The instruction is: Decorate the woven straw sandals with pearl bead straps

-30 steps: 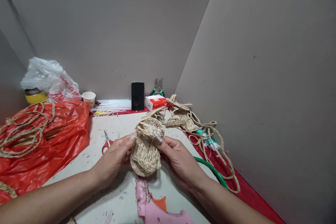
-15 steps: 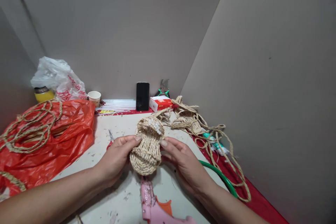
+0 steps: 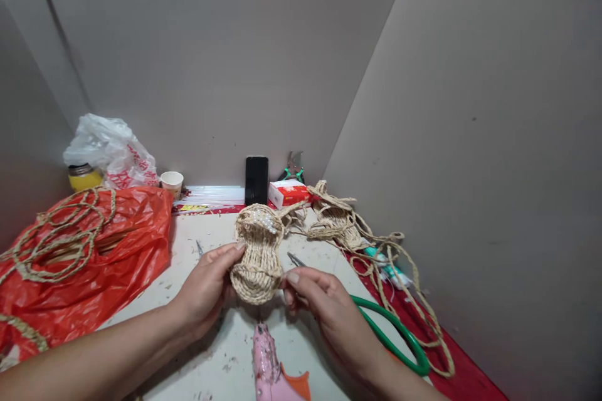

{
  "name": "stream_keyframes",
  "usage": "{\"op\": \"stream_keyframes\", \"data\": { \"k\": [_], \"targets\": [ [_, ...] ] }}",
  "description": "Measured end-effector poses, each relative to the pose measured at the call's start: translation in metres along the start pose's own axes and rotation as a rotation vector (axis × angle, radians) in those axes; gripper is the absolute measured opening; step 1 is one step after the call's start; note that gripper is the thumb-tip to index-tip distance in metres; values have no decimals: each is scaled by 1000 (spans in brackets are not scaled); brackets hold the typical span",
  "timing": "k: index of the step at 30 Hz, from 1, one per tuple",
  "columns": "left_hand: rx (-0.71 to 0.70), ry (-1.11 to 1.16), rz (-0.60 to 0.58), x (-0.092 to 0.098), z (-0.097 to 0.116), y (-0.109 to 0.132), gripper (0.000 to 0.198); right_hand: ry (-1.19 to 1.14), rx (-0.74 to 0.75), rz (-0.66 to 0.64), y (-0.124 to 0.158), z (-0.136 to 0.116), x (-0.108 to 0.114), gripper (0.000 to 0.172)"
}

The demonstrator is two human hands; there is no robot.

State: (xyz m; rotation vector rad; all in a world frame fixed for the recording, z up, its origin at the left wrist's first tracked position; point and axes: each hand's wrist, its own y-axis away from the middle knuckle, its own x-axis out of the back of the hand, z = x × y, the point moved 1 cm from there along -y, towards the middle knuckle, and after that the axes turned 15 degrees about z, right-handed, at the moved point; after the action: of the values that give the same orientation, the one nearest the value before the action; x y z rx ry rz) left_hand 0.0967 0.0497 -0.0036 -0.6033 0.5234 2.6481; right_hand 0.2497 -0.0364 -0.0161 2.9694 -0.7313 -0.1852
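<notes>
A small straw slipper, plaited from pale cord and trimmed with white pearl-like beads at its far end, is held up over the white tabletop. My left hand grips its left side, thumb on top and fingers underneath. At the lower right edge, my right hand has thumb and fingers pinched together against the slipper. Just below the slipper lies a pink glue gun with an orange trigger, its nozzle pointing away from me. Green-handled scissors lie partly hidden beneath my right hand, metal tip showing beyond it.
Coiled straw cord rests on a red plastic bag at left. More woven straw and loose cord are at right. Along the back stand a paper cup, a phone, a red-white box and pruning shears.
The slipper has shifted slightly left and straightened. My right hand has slid from its middle down to the lower right edge, uncovering the scissors' tip. The view has tipped slightly upward.
</notes>
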Motion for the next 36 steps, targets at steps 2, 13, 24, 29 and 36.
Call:
{"op": "stream_keyframes", "data": {
  "k": [2, 13, 24, 29, 36],
  "targets": [
    [12, 13, 11, 0, -1, 0, 23, 12, -25, -49, 2, 3, -2, 30],
    [44, -33, -81, 0, 3, 4, 32, -323, -303, -116, 5, 3, -8, 27],
    [97, 52, -196, 2, 8, 3, 35, -739, -588, -515, 10, 3, -8, 24],
    [164, 146, -298, 0, 0, 7, 32, -744, -627, -615, 15, 0, -13, 27],
    [39, 96, -346, 0, 9, 7, 30, -384, -504, -551, 14, 18, -14, 40]
  ]
}}
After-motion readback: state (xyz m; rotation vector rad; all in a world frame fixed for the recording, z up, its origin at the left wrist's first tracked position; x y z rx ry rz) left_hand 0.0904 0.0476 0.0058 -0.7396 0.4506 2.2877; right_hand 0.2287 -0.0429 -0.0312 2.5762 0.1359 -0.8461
